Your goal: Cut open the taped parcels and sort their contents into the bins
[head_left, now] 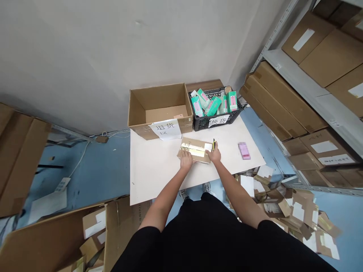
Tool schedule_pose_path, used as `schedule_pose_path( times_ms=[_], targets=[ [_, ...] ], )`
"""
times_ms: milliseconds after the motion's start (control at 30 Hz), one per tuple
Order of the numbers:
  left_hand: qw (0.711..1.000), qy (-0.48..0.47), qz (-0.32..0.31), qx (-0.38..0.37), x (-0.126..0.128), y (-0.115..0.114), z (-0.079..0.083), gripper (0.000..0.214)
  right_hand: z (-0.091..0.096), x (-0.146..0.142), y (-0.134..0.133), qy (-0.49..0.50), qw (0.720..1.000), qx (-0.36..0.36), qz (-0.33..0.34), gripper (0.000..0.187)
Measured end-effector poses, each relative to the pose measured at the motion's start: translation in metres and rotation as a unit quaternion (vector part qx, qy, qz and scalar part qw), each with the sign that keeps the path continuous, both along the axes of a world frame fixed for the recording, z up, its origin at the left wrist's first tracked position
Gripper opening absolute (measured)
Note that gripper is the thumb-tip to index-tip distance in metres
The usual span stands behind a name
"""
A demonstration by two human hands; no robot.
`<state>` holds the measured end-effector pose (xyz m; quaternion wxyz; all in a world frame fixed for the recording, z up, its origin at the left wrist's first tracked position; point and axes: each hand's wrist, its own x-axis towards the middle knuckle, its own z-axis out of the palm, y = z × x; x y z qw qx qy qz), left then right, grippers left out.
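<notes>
A small cardboard box (195, 150) with shiny tape across its top lies flat on the white table (147, 166) in front of me. My left hand (186, 160) grips the box's near left part, fingers on top. At the box's right end, my right hand (214, 153) is closed around a slim yellow-and-black utility knife (213, 144) that points up; its fingers also touch the box. Whether the blade is out is too small to tell.
Behind stand a large open carton (138, 130) with a paper sign and a black basket (201, 124) of green-and-pink boxes (213, 106). A blurred pink item (244, 150) lies at the right. Opened cartons (297, 211) cover the floor beside a loaded shelf (312, 81).
</notes>
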<state>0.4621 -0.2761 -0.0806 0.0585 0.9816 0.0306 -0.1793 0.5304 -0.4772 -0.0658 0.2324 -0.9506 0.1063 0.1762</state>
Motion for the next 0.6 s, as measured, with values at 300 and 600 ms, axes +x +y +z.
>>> schedule_pose_path(
  times_ms=[300, 600],
  targets=[
    [0.995, -0.007, 0.099, 0.013, -0.007, -0.020, 0.007, 0.091, -0.009, 0.048, -0.046, 0.030, 0.976, 0.196, 0.086, 0.063],
    [0.994, 0.055, 0.090, 0.026, 0.001, -0.020, 0.013, 0.100, -0.016, 0.027, -0.080, 0.121, 0.942, 0.307, 0.059, 0.045]
  ],
)
